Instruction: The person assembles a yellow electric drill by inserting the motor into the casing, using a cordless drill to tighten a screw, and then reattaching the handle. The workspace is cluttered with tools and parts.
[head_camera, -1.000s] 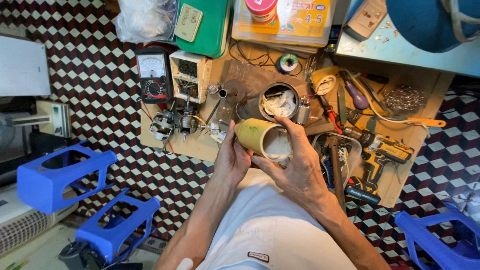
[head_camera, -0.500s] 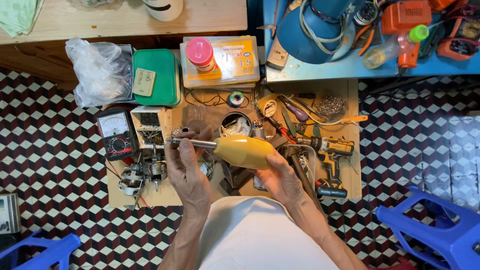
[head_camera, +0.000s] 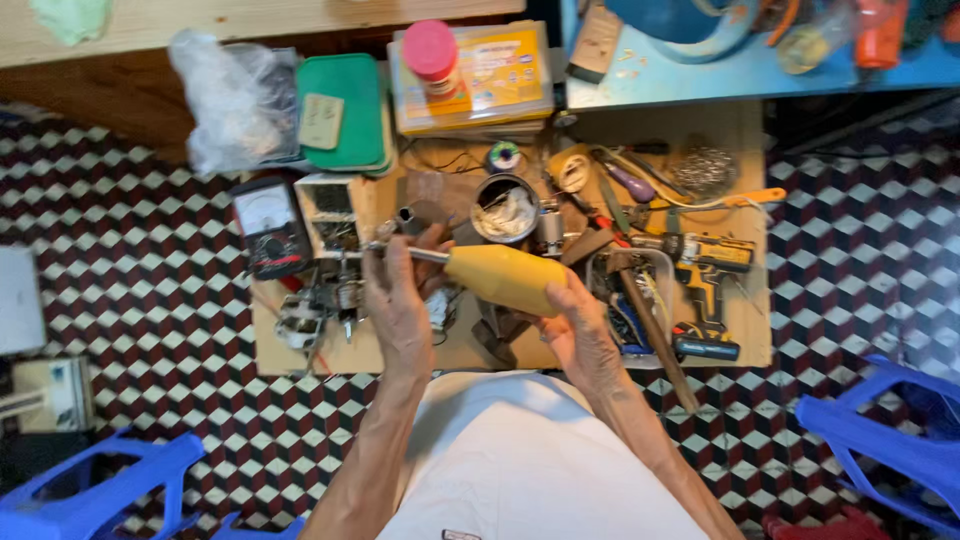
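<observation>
While my right hand (head_camera: 575, 335) cradles the fat end of the yellow tool body (head_camera: 505, 278) from below, fingers wrapped round it, my left hand (head_camera: 398, 300) pinches its thin metal shaft (head_camera: 400, 251), so the piece lies level above the wooden board (head_camera: 755, 345). It hangs over the near middle of that board. Left of it sits an analog meter (head_camera: 270, 228); right, a yellow cordless drill (head_camera: 705, 275).

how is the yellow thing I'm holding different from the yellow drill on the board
The yellow housing is held up in both hands, left hand at its metal shaft, right hand under its wide end; the drill lies untouched on the board. The housing is a smooth plain cone; the drill is pistol-shaped, yellow and black. Both are yellow.
</observation>
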